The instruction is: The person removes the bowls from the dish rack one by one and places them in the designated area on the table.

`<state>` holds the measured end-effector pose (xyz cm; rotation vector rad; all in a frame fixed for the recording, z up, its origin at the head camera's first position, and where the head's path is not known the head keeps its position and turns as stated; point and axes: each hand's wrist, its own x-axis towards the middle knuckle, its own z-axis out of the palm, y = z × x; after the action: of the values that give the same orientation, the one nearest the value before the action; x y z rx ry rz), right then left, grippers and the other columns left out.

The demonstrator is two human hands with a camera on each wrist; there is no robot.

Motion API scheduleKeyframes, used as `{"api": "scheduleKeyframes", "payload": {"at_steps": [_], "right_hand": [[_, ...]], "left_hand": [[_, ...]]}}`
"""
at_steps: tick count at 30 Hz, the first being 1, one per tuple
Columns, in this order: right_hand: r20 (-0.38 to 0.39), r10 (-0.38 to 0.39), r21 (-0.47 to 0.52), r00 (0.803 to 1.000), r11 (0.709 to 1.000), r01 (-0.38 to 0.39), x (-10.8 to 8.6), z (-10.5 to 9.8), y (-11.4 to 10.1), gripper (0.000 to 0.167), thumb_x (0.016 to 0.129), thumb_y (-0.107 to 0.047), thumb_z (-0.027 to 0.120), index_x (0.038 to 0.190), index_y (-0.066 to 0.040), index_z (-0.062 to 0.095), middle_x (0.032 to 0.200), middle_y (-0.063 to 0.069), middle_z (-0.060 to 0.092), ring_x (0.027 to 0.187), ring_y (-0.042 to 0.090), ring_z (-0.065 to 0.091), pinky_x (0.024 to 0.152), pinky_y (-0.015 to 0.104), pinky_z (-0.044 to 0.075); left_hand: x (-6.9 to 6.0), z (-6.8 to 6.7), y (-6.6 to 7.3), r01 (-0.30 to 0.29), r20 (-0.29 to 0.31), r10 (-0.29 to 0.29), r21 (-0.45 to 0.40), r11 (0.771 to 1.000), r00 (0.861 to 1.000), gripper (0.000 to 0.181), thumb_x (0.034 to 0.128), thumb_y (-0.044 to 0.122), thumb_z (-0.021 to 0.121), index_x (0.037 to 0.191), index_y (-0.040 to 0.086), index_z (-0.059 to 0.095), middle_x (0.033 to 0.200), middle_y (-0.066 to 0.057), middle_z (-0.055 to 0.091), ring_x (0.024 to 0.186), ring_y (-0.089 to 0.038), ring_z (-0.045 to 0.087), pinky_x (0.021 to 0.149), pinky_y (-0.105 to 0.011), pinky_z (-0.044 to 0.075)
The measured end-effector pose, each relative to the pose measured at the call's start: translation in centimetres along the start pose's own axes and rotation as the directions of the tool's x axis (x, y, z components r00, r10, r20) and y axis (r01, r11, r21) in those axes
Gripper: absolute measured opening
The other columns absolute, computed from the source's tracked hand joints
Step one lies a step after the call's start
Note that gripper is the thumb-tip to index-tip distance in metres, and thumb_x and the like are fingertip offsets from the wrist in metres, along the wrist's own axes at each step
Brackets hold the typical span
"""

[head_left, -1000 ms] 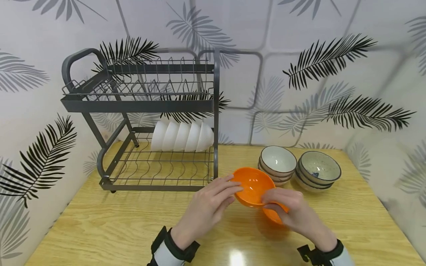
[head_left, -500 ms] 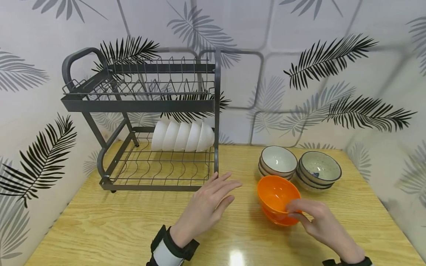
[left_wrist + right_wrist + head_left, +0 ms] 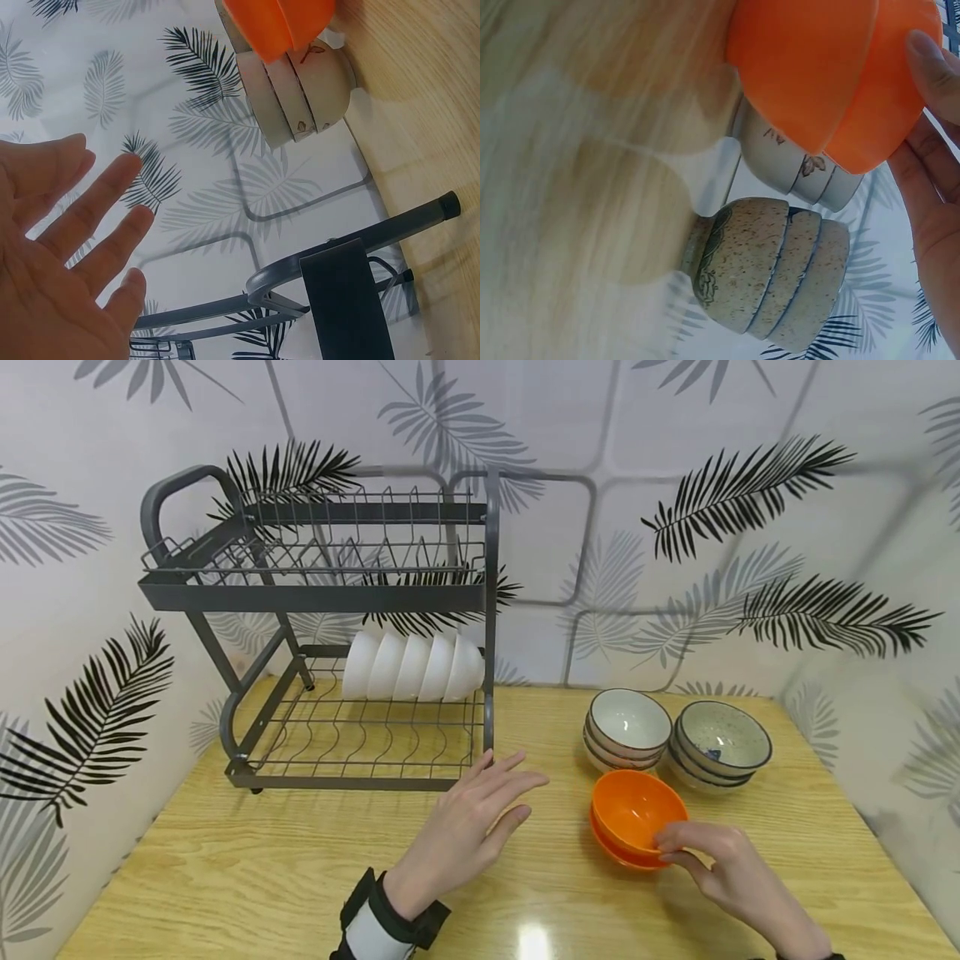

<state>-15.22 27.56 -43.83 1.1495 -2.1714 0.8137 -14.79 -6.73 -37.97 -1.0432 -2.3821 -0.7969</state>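
Observation:
Two orange bowls stand nested on the wooden table, the upper orange bowl (image 3: 633,810) sitting in the lower orange bowl (image 3: 611,850). My right hand (image 3: 738,868) pinches the right rim of the upper one between thumb and fingers. In the right wrist view the thumb lies on the outside of that orange bowl (image 3: 889,105). My left hand (image 3: 468,835) hovers in front of the dish rack's right corner with its fingers stretched out, holding nothing. The left wrist view shows the same left hand (image 3: 75,240) apart from everything.
A dark two-tier dish rack (image 3: 315,599) stands on the left, with several white bowls (image 3: 412,668) on edge in its lower tier. Behind the orange bowls are a stack of white bowls (image 3: 628,722) and a stack of speckled bowls (image 3: 723,739). A patterned wall closes off the back.
The right hand has carried the upper orange bowl right and down into the other orange bowl. The left hand has let go of its rim and stayed near the rack.

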Motion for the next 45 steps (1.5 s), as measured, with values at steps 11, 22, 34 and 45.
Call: {"api": "scheduleKeyframes", "payload": {"at_steps": [11,22,34,45], "right_hand": [[0.032,0.042,0.012,0.999,0.999,-0.043,-1.0,0.5,0.3,0.05,0.052,0.016,0.08,0.089,-0.017,0.076,0.086,0.002,0.078,0.084,0.01,0.073,0.096,0.002,0.045],[0.024,0.144,-0.09,0.989,0.986,-0.141,-0.7,0.3,-0.4,0.043,0.064,-0.012,0.089,0.105,-0.009,0.077,0.124,0.01,0.073,0.146,-0.004,0.036,0.123,0.01,0.018],[0.017,0.29,-0.104,0.957,0.952,-0.286,-0.3,0.0,-1.0,0.047,0.08,-0.005,0.08,0.125,-0.004,0.068,0.156,-0.009,0.045,0.153,-0.001,0.022,0.118,0.003,0.014],[0.027,0.34,-0.07,0.94,0.939,-0.337,-0.1,0.0,-1.1,0.045,0.086,-0.003,0.075,0.13,-0.004,0.065,0.156,-0.002,0.047,0.153,-0.005,0.02,0.116,0.001,0.013]], "left_hand": [[-0.1,0.1,0.0,-0.006,0.01,0.006,0.006,1.0,1.0,0.032,0.0999,0.016,0.061,0.131,0.014,0.065,0.134,-0.001,0.068,0.138,-0.025,0.054,0.123,-0.047,0.034],[-0.2,0.1,0.1,0.009,0.037,-0.009,0.001,1.0,0.999,0.032,0.1007,0.019,0.06,0.133,0.014,0.064,0.136,0.0,0.067,0.14,-0.025,0.053,0.124,-0.05,0.032],[-1.3,-0.3,-0.8,0.104,0.071,-0.101,-0.046,0.994,0.992,0.036,0.1,0.02,0.061,0.135,0.013,0.062,0.138,-0.005,0.066,0.141,-0.029,0.051,0.125,-0.055,0.026],[-2.3,-1.3,-2.4,0.213,-0.004,-0.213,-0.06,0.975,0.977,0.042,0.0953,0.014,0.068,0.136,0.01,0.06,0.136,-0.01,0.066,0.141,-0.034,0.05,0.124,-0.057,0.026]]}}
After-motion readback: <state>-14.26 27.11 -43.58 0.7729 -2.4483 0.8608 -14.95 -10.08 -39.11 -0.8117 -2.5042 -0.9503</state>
